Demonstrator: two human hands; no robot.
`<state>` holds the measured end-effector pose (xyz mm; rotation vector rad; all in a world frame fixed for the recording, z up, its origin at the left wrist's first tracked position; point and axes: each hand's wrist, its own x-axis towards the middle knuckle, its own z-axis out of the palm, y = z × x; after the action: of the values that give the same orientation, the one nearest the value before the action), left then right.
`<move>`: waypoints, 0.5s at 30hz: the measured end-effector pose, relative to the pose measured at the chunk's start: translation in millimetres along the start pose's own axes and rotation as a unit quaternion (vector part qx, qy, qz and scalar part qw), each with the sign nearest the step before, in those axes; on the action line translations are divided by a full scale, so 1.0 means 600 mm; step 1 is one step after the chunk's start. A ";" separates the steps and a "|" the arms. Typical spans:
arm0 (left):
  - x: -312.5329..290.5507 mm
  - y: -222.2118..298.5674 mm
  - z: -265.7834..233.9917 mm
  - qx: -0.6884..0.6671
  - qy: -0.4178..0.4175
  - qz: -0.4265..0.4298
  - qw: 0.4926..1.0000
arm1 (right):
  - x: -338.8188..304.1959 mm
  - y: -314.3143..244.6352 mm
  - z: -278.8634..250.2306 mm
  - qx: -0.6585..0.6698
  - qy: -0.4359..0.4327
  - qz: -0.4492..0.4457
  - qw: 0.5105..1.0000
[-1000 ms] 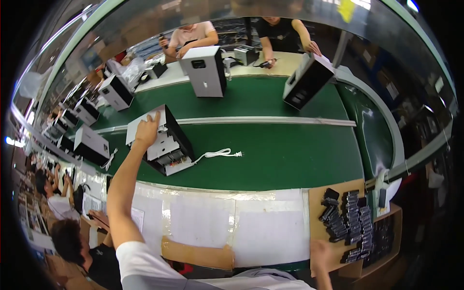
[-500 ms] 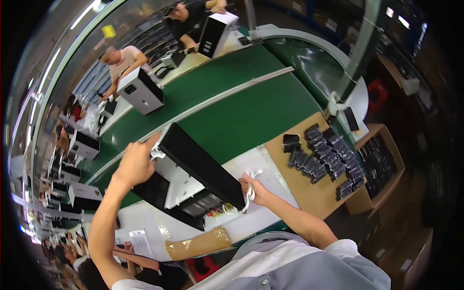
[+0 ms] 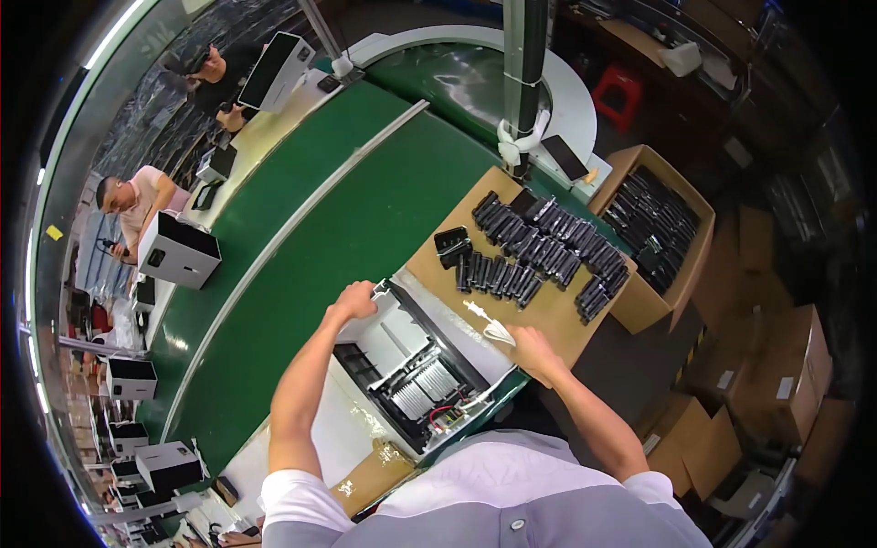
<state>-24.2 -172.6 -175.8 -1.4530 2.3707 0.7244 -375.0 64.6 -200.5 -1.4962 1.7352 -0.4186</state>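
Note:
An open black-and-white appliance housing lies on the white worktop in front of me, its inside facing up. Silvery metal fins and coloured wires show in its near part. My left hand is closed on the far end of the housing, at a white edge; part of its fingers is hidden. Just right of the housing, my right hand grips a looped white power cord. The cord's plug end sticks out toward the far side, over the worktop and cardboard.
Rows of small black parts lie on a cardboard sheet at right, beside a carton of more black parts. A green conveyor carries white-and-black units. Across it, two people work. Taped cardboard lies near my body.
The housing has gone from tilted up on its side to lying flat with its inside upward. Both hands came with it, still holding housing and cord. My view has swung rightward.

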 end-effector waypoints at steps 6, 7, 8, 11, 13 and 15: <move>-0.066 0.004 0.072 -0.106 0.247 0.026 0.963 | 0.036 0.065 0.062 0.054 0.038 0.042 0.997; -0.096 0.038 0.058 -0.068 0.293 0.014 0.954 | 0.025 0.059 0.057 0.053 0.033 0.041 0.997; -0.140 0.050 0.060 -0.029 0.343 -0.017 0.939 | 0.010 0.034 0.055 0.024 0.090 0.005 0.996; -0.259 0.055 0.138 -0.091 0.451 -0.138 0.877 | -0.010 -0.046 0.064 0.039 0.111 -0.071 0.991; -0.325 0.062 0.245 -0.154 0.471 -0.248 0.832 | -0.006 -0.108 0.092 0.007 0.117 -0.199 0.973; -0.345 0.122 0.324 -0.299 0.410 -0.342 0.791 | 0.012 -0.135 0.122 0.021 0.063 -0.249 0.966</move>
<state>0.2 116.1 -221.5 -3.1999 1.7823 0.7477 -266.2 55.2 -193.5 -1.9062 1.4152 -0.8171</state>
